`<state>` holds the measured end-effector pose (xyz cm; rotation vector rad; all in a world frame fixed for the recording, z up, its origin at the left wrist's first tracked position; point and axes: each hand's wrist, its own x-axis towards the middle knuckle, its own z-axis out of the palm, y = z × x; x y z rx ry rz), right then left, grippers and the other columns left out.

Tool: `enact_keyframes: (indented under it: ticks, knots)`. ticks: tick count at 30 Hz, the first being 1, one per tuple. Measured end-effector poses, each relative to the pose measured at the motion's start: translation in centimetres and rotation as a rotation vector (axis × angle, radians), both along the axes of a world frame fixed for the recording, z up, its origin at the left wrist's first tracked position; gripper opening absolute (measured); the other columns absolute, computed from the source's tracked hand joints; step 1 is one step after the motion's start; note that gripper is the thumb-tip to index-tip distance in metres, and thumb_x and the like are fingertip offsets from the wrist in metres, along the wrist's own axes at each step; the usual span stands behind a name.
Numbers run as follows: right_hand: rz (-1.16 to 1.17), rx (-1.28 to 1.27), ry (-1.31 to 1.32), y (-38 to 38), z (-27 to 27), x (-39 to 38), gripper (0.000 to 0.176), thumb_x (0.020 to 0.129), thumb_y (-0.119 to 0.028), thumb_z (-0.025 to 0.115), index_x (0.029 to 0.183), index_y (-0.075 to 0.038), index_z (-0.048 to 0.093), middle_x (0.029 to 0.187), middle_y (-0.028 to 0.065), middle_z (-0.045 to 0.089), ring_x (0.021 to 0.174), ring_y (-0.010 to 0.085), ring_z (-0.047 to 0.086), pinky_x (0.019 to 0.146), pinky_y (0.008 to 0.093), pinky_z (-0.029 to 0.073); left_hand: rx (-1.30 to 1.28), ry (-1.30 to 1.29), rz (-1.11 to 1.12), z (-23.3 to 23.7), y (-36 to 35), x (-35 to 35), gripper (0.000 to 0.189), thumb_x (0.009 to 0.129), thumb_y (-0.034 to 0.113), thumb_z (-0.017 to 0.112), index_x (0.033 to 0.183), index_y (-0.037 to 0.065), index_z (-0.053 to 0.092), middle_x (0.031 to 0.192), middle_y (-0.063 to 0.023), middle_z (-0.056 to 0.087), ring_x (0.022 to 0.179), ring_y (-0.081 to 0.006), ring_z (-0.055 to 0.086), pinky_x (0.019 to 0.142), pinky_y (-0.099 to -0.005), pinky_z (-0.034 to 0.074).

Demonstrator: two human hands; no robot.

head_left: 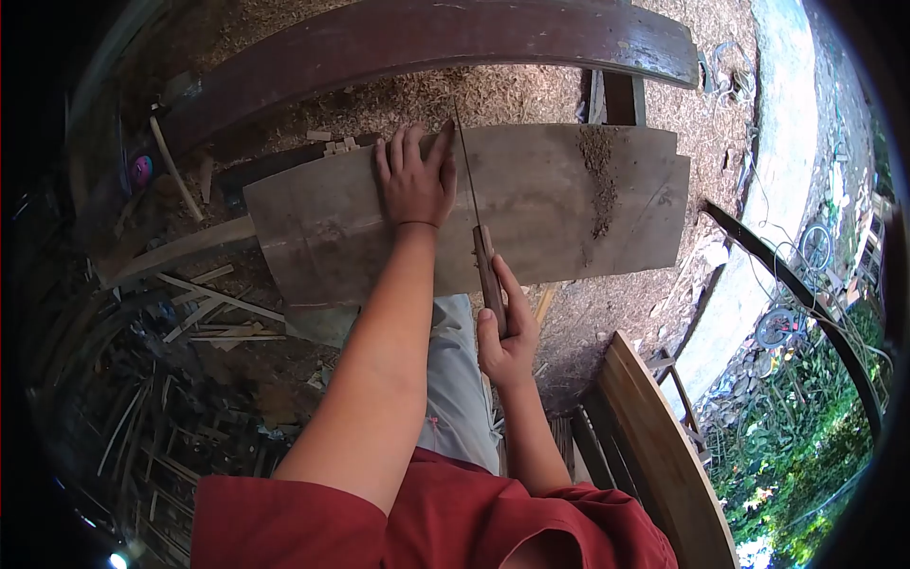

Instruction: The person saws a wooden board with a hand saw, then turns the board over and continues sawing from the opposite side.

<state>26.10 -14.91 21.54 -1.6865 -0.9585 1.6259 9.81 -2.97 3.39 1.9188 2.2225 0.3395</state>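
My left hand lies on the wide, worn wooden board, its fingers spread and pointing to the far edge. A dark, narrow shape beside its index finger and thumb is hard to make out. Just right of that hand runs the thin blade of a handsaw, seen almost edge-on and crossing the board toward its far edge. My right hand is wrapped around the saw's brown wooden handle at the board's near edge. A streak of sawdust covers part of the board's right side.
Beyond the board lies a long, curved dark beam. Several small wood blocks sit at the far-left edge. Wood strips litter the ground at left. A wooden plank structure stands at near right.
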Motion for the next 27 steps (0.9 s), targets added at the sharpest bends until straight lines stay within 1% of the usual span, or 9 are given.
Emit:
enact_keyframes:
  ticks: [2, 5, 9, 11, 14, 18, 20, 23, 27]
  knots:
    - [-0.031, 0.012, 0.011, -0.1, -0.1, -0.2, 0.067, 0.103, 0.0, 0.06, 0.169, 0.005, 0.046, 0.159, 0.0211, 0.065, 0.127, 0.0156, 0.069, 0.106, 0.0279, 0.053, 0.0, 0.003, -0.006, 0.2, 0.1, 0.0, 0.051, 0.109, 0.038, 0.059, 0.16, 0.035, 0.064, 0.157, -0.0059, 0.057, 0.154, -0.0305, 0.047, 0.135, -0.0611, 0.025]
    - [-0.009, 0.043, -0.032, -0.5, -0.7, -0.1, 0.067, 0.103, 0.0, 0.06, 0.168, 0.006, 0.046, 0.157, 0.0213, 0.066, 0.127, 0.0157, 0.069, 0.106, 0.0285, 0.053, 0.014, 0.004, -0.006, -0.1, 0.0, 0.0, 0.051, 0.109, 0.039, 0.059, 0.159, 0.035, 0.064, 0.156, -0.0063, 0.058, 0.154, -0.0307, 0.048, 0.135, -0.0612, 0.025]
    - [-0.037, -0.005, 0.014, -0.1, -0.2, -0.4, 0.067, 0.103, 0.0, 0.06, 0.168, 0.005, 0.047, 0.156, 0.0218, 0.067, 0.13, 0.0168, 0.069, 0.108, 0.0297, 0.053, 0.022, -0.007, -0.01, -0.3, 0.0, -0.1, 0.05, 0.108, 0.04, 0.059, 0.158, 0.034, 0.066, 0.155, -0.0071, 0.058, 0.153, -0.0312, 0.048, 0.135, -0.0614, 0.025]
    - [0.02, 0.171, -0.075, -0.2, -0.7, -0.6, 0.068, 0.102, 0.0, 0.061, 0.168, 0.005, 0.047, 0.155, 0.0222, 0.067, 0.129, 0.0164, 0.069, 0.108, 0.0296, 0.053, 0.029, -0.004, -0.015, -0.4, -0.1, -0.2, 0.05, 0.108, 0.04, 0.06, 0.157, 0.033, 0.066, 0.155, -0.0074, 0.058, 0.153, -0.0314, 0.048, 0.135, -0.0615, 0.025]
    - [0.025, 0.069, -0.042, -0.4, -0.4, -0.4, 0.068, 0.102, 0.0, 0.061, 0.168, 0.004, 0.047, 0.155, 0.0225, 0.067, 0.131, 0.0179, 0.069, 0.109, 0.0304, 0.053, 0.036, -0.014, -0.013, -0.5, -0.1, -0.1, 0.05, 0.107, 0.039, 0.061, 0.156, 0.033, 0.066, 0.155, -0.0077, 0.058, 0.153, -0.0316, 0.048, 0.135, -0.0615, 0.025]
    - [0.053, 0.105, -0.06, -0.3, -0.7, -0.5, 0.068, 0.102, 0.0, 0.061, 0.169, 0.004, 0.047, 0.156, 0.0224, 0.066, 0.132, 0.0192, 0.069, 0.11, 0.0312, 0.053, 0.032, -0.008, -0.007, -0.2, -0.1, -0.1, 0.049, 0.107, 0.039, 0.062, 0.156, 0.033, 0.067, 0.155, -0.0075, 0.058, 0.153, -0.0316, 0.048, 0.135, -0.0611, 0.025]
    - [0.013, 0.164, -0.037, -0.1, -0.8, -0.7, 0.068, 0.103, 0.0, 0.061, 0.169, 0.003, 0.046, 0.157, 0.0219, 0.065, 0.132, 0.0198, 0.07, 0.11, 0.0316, 0.054, 0.031, -0.005, -0.007, -0.1, 0.0, 0.0, 0.049, 0.107, 0.039, 0.062, 0.155, 0.033, 0.067, 0.155, -0.0074, 0.058, 0.153, -0.0316, 0.048, 0.135, -0.0609, 0.025]
    - [0.054, 0.18, -0.076, 0.5, -0.4, -0.6, 0.067, 0.104, 0.001, 0.06, 0.17, 0.003, 0.046, 0.159, 0.0216, 0.064, 0.132, 0.0198, 0.07, 0.109, 0.0312, 0.054, 0.05, -0.01, -0.01, -0.3, 0.0, 0.0, 0.049, 0.106, 0.037, 0.062, 0.155, 0.031, 0.067, 0.154, -0.0072, 0.059, 0.153, -0.0313, 0.048, 0.135, -0.061, 0.025]
    - [0.057, 0.172, -0.077, 1.0, 0.1, -0.7, 0.067, 0.104, 0.0, 0.06, 0.169, 0.002, 0.047, 0.155, 0.0216, 0.067, 0.128, 0.0203, 0.073, 0.106, 0.0311, 0.055, 0.022, -0.024, 0.021, -0.3, 0.0, 0.1, 0.054, 0.106, 0.033, 0.06, 0.159, 0.023, 0.061, 0.156, -0.0068, 0.059, 0.153, -0.0298, 0.049, 0.136, -0.0595, 0.026]
